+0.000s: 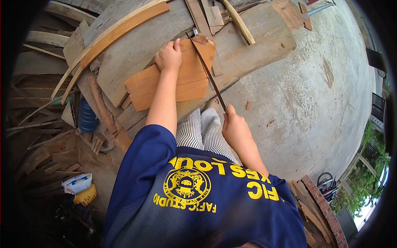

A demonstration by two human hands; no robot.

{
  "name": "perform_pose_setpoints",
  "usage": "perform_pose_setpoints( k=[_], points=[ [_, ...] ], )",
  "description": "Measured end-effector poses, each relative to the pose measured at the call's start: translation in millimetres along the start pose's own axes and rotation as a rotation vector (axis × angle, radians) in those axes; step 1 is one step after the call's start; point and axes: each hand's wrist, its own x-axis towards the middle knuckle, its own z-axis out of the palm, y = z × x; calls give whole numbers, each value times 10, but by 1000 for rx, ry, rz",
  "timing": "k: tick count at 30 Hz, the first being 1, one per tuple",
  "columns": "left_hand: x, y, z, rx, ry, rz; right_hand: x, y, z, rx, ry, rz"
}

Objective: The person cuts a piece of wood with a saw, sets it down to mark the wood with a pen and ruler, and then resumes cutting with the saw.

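Observation:
A reddish-brown wooden board (142, 89) lies across larger planks in front of me. My left hand (168, 56) grips its far edge, with the thumb extended and the fingers curled over the side. In my right hand (235, 124), close to my knee, is the near end of a handsaw (211, 74); my fingers cover its handle. The long thin blade runs away from me across the board, near its right end. How deep the blade sits in the wood I cannot tell.
Behind the board lie a hammer with a wooden handle (239, 22) and a curved wooden strip (124, 33). A wide plank (264, 49) extends right over the concrete floor (306, 95). Scrap wood and a blue plastic bottle (87, 115) are at left. Bricks (324, 206) stand lower right.

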Motion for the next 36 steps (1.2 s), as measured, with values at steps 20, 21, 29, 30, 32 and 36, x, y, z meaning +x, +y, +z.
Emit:
perform_pose_setpoints(
  k=[20,21,29,30,32,36],
  points=[
    [-25,-28,-53,-27,32,45,-388,272,-114,-24,42,-3],
    [-24,-32,-113,-22,76,55,-374,281,-96,-41,58,5],
    [74,345,-227,-2,-124,10,-480,461,-38,23,158,34],
    [109,411,-194,-4,-179,26,-452,474,-73,22,164,60],
    [139,373,81,-29,-81,119,-389,487,-106,34,172,91],
    [-70,261,287,86,101,200,-296,482,-126,-12,162,63]
  ],
)
